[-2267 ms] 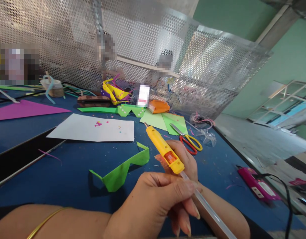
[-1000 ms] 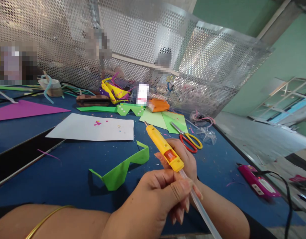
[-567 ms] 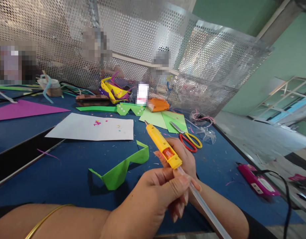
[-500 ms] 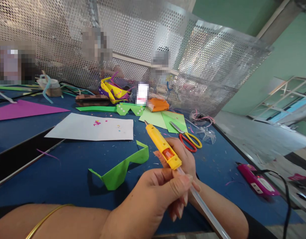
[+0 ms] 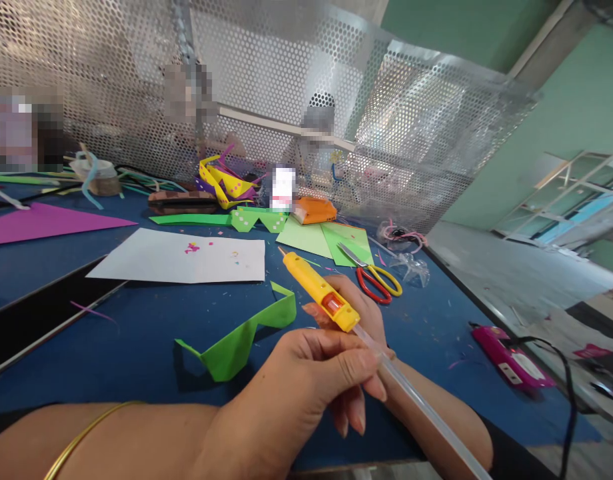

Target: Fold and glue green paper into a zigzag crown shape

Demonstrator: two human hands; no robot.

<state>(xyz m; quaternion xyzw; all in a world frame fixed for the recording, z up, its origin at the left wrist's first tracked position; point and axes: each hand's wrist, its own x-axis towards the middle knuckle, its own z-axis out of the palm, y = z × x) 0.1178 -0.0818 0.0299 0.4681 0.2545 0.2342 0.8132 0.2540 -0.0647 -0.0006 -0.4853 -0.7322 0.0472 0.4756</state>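
Observation:
My right hand (image 5: 359, 303) grips a yellow pen-shaped glue gun (image 5: 316, 291), its tip pointing up and to the left over the blue table. A clear glue stick (image 5: 421, 407) runs out of the gun's back end toward me. My left hand (image 5: 306, 393) pinches that stick between thumb and fingers just behind the gun; a thin gold bangle circles the left forearm. A folded green paper glasses shape (image 5: 241, 337) lies on the table just left of both hands.
White sheet (image 5: 181, 257), purple paper (image 5: 46, 220), green sheets (image 5: 331, 240) and red-and-yellow scissors (image 5: 376, 280) lie further back. A magenta corded tool (image 5: 509, 357) sits by the right table edge. A perforated metal screen (image 5: 286, 87) closes the back, with yellow-purple paper pieces (image 5: 224, 183) before it.
The left fingers have shifted their pinch along the glue stick behind the gun. The gun has drifted slightly left with the view. Table items have not moved.

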